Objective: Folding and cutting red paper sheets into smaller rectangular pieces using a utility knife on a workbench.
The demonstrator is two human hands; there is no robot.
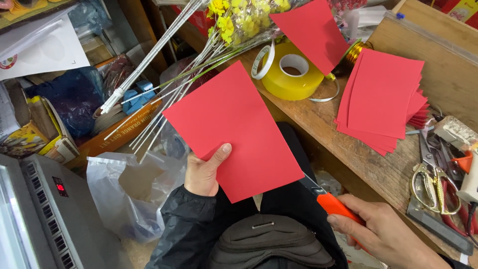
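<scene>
Head view. My left hand pinches 1 red sheet at its near left edge, thumb on top, holding it tilted above my lap. My right hand, near right, is clamped on an orange cutter; its blade touches the sheet's near right edge. The hands are apart. Right of the sheet, on the wooden bench, lies a stack of red sheets. Far centre: a yellow tape roll and yellow flowers. Far right: scissors.
</scene>
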